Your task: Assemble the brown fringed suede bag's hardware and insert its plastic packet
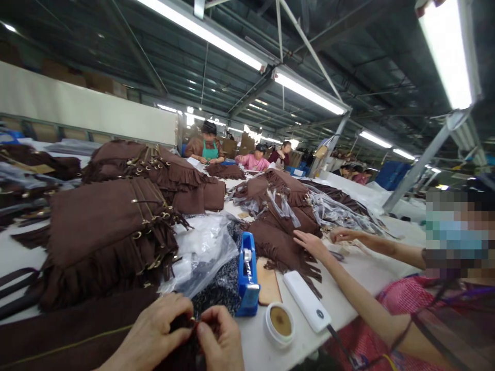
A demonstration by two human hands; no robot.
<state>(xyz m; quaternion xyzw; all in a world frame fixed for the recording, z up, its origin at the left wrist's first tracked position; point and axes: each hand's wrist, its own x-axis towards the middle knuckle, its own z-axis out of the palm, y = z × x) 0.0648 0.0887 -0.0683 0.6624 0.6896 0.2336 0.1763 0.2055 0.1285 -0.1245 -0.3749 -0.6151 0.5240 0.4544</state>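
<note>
Fingertips (pixel 205 337) of my left hand (pixel 157 327) and right hand (pixel 223 337) pinch around a metal bit (pixel 192 321) left of the dispenser (pixel 249 293); right of it sits a jar (pixel 280 322).

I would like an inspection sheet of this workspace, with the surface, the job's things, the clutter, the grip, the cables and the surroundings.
Surface: white table, largely covered.
Job's things: small gold part; brown piece with a yellow line, lower left; fringed bags heaped beyond.
Clutter: tape dispenser, tub, tan pad, white device, clear plastic.
Grip: left hand and right hand meet at the gold part; exact hold unclear.
Cables: dark cable leaves the device, passing the table edge.
Surroundings: co-worker at right, reaching toward bags; other people behind; lamps lit overhead.
</note>
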